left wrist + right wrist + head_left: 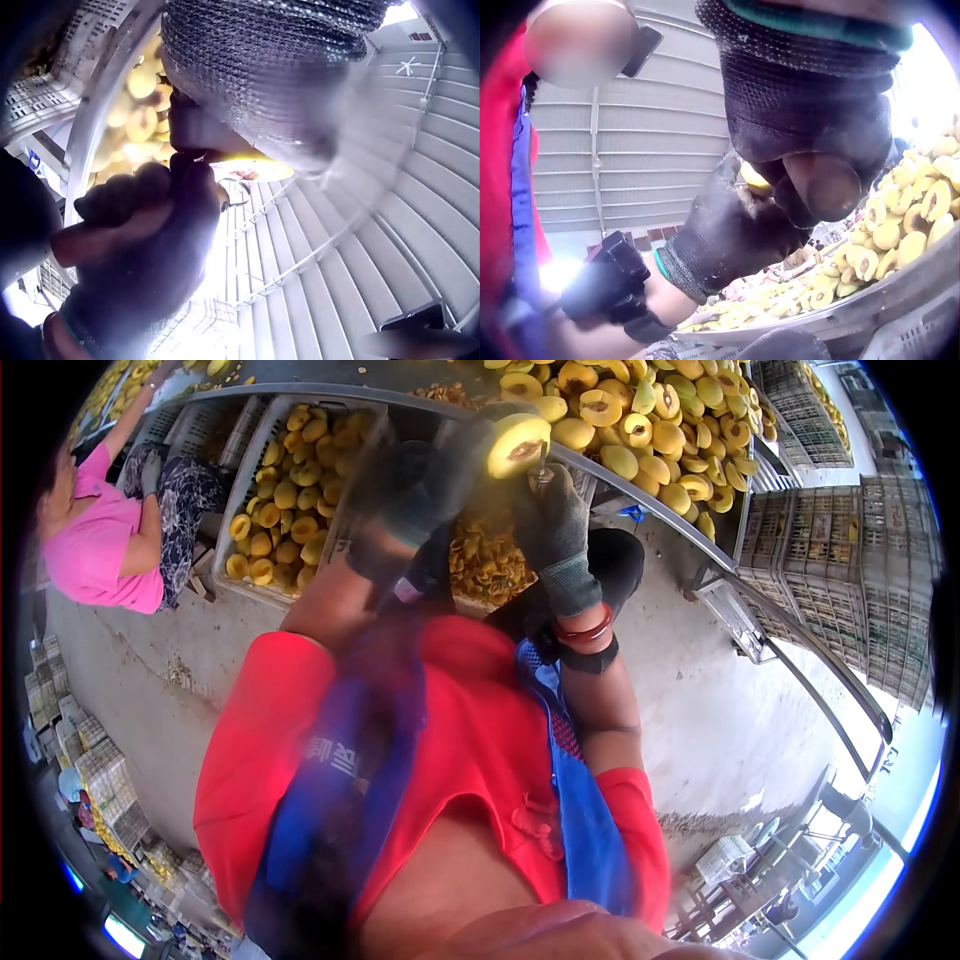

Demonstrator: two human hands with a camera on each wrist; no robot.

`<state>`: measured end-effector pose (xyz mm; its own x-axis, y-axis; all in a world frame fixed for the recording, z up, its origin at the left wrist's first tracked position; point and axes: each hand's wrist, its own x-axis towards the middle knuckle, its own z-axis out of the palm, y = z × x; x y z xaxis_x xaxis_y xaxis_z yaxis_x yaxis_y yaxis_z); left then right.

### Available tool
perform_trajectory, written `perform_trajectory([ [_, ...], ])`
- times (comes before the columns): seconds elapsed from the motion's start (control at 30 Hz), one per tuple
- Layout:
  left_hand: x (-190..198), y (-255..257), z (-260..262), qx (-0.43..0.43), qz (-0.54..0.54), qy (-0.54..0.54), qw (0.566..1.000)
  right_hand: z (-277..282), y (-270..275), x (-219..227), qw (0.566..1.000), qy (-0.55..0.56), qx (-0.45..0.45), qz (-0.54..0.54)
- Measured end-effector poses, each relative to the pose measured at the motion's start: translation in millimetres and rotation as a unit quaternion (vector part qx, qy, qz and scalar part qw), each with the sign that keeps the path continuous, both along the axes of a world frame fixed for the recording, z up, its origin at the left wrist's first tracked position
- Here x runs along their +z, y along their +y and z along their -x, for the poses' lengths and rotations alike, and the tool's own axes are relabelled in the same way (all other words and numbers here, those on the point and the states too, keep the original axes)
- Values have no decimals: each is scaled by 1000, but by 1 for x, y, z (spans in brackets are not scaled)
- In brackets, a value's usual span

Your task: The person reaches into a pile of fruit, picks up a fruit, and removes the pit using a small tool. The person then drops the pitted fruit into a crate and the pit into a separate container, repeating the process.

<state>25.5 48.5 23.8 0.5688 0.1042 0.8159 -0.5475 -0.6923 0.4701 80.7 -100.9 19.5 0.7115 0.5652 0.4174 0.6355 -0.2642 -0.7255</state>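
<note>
A halved yellow peach [518, 446], its cut face showing a reddish-brown centre, is held up between both hands above the metal table edge. My gloved left hand [418, 490], blurred in the head view, grips the peach half from the left. On the other side, my gloved right hand [556, 528] has curled fingers around a small tool [223, 197] with a thin curved metal loop. That loop stands right by the fruit's cut face in the left wrist view. Most of the tool's handle is hidden inside the right fist. Bare fingertips poke from the right glove.
Many peach halves [650, 445] are heaped on the metal-rimmed table [660, 502]. A crate [225, 565] of peach halves stands at left, and brown-yellow scraps [485, 565] lie below the hands. A person in pink [110, 545] sits at far left; stacked crates [850, 570] rise at right.
</note>
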Motion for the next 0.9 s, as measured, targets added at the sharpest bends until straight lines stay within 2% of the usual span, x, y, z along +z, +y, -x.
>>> perform_trajectory([
  [0.07, 5, -8, 0, 0, 59, 32, 998, -1, 1, -12, 995, 97, 6, -33],
  [0.1, 8, -17, -4, -51, 204, 97, 973, -1, 2, -17, 987, 153, 10, -54],
  [0.13, 10, -21, -6, -100, 343, 159, 920, -1, 2, -14, 987, 143, 17, -69],
  [0.2, 12, -22, -7, -76, 312, 145, 936, 1, 1, -6, 987, 124, 31, -97],
  [0.23, 12, -22, -7, -65, 297, 138, 943, 1, 1, -9, 980, 171, 31, -94],
  [0.27, 12, -21, -8, -14, 188, 82, 979, 0, 2, -16, 971, 217, 31, -91],
  [0.3, 10, -18, -11, 36, 77, 25, 996, 0, 2, -21, 960, 264, 30, -88],
  [0.37, 10, -18, -10, 59, 44, 22, 997, 0, 0, -16, 968, 248, 34, -34],
  [0.4, 13, -19, -9, 31, 124, 75, 989, 0, 0, -14, 970, 239, 35, -8],
  [0.43, 15, -20, -8, 2, 202, 128, 971, -1, 0, -15, 986, 161, 41, 1],
  [0.5, 9, -17, -13, 75, 40, 20, 996, -3, 0, -18, 998, 3, 53, 18],
  [0.57, -3, -14, -18, 122, -32, -34, 991, 0, 1, -18, 979, 189, 70, -32],
  [0.6, -12, -14, -19, 132, -21, -32, 990, 3, 3, -19, 955, 280, 77, -57],
  [0.7, -19, -12, -20, 114, 79, 40, 990, 8, 7, -25, 961, 237, 96, -110],
  [0.73, -19, -12, -20, 98, 123, 73, 985, 7, 7, -26, 982, 161, 81, -57],
  [0.8, -20, -18, -21, 118, 137, 83, 980, 5, 6, -27, 998, 7, 48, 48],
  [0.87, -18, -20, -21, 123, 146, 92, 977, 4, 8, -33, 997, -22, 66, 21],
  [0.9, -16, -19, -21, 117, 150, 94, 977, 4, 10, -33, 997, 22, 77, 0],
])
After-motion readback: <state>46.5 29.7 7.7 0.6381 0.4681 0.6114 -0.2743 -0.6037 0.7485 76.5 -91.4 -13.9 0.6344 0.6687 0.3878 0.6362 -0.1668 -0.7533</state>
